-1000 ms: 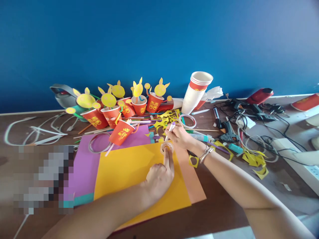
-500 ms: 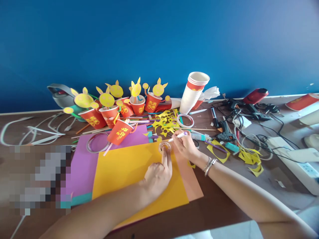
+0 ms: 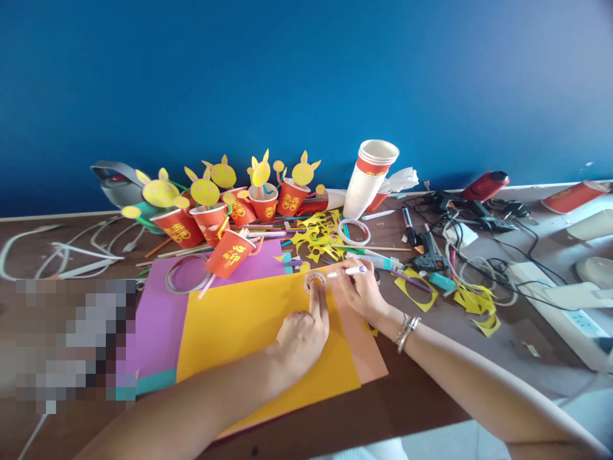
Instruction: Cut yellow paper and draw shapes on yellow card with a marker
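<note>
With two fingers stretched out, my left hand [image 3: 302, 332] presses a small patterned ring, like a tape roll [image 3: 307, 281], flat near the top edge of a yellow-orange paper sheet [image 3: 239, 338]. My right hand [image 3: 364, 291] is closed on a white marker [image 3: 354, 271] with a purple end. The marker's tip points left, close beside the ring; whether it touches the paper I cannot tell. Peach paper [image 3: 364, 351] lies under the yellow sheet, and purple paper [image 3: 160, 319] is to its left.
Red paper cups [image 3: 182, 229] with yellow animal-face cutouts stand along the wall. A leaning cup stack [image 3: 361, 191], yellow paper scraps [image 3: 318, 236] and a larger tape roll [image 3: 341, 234] are behind my hands. Glue gun [image 3: 428, 254], cables and a power strip [image 3: 550, 313] lie right.
My right hand has shifted slightly right and down, and the marker now lies more level, its tip a little lower beside the ring. My left hand keeps its place on the ring.
</note>
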The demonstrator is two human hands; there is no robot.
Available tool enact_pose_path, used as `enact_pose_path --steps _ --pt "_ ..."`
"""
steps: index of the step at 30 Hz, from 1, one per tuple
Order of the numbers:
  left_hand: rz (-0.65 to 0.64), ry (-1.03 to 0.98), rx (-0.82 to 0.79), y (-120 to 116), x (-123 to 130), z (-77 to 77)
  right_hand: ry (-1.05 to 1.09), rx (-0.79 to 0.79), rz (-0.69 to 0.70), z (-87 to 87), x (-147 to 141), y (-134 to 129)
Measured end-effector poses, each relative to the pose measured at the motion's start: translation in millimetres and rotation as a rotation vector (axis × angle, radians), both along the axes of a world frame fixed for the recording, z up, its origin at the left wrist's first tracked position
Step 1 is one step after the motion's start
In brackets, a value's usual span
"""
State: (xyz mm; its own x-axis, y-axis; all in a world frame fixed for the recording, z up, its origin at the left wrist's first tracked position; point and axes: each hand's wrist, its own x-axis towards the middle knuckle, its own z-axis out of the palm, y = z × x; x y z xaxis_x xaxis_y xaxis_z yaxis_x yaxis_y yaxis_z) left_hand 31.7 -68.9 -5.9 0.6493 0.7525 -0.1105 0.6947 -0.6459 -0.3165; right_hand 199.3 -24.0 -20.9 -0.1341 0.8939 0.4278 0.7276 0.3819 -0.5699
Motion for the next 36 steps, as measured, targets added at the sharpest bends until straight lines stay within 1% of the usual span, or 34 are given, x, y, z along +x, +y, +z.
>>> enact_pose_path --steps 6,11,13,15,17,19,20,22,23,24,27,29,30,32,36 --pt "0.011 -0.026 -0.011 1 1 -0.7 -0.006 -0.006 -0.005 2.9 0 -4" --pt "-0.003 -0.004 -0.02 1 1 0.9 -0.001 -0.025 -0.052 3.9 -1 -8" --pt "-0.004 -0.005 -0.022 1 1 0.9 0.035 -0.044 -0.067 3.6 -1 -8" --pt "0.002 -0.015 -0.028 1 1 0.1 0.173 -0.103 -0.101 5.4 0 -6" --pt "0.014 -0.027 -0.037 1 1 -1.4 0.406 -0.172 -0.168 11.0 2 -4" --pt "0.023 -0.031 -0.047 1 1 -2.9 0.633 -0.201 -0.217 19.9 5 -1" --pt "0.024 -0.027 -0.052 1 1 -3.4 0.708 -0.199 -0.216 24.7 7 0" --pt "0.024 -0.015 -0.062 2 2 -3.5 0.742 -0.194 -0.148 32.2 9 1" --pt "0.021 -0.01 -0.064 2 2 -3.1 0.696 -0.191 -0.088 34.2 10 1" --pt "0.019 -0.004 -0.062 3 2 -2.5 0.601 -0.182 -0.021 35.0 10 0" --pt "0.007 -0.007 -0.046 4 2 -0.2 0.159 -0.11 0.153 31.0 6 -3" --pt "0.008 -0.031 -0.031 4 0 0.8 -0.073 -0.064 0.223 26.6 1 -5" --pt "0.01 -0.045 -0.027 4 -1 1.2 -0.138 -0.055 0.25 24.7 -1 -6" --pt "0.017 -0.069 -0.029 4 -2 1.3 -0.197 -0.062 0.286 21.9 -4 -6" --pt "0.025 -0.129 -0.036 4 -5 -0.3 -0.207 -0.084 0.284 16.9 -8 -4"
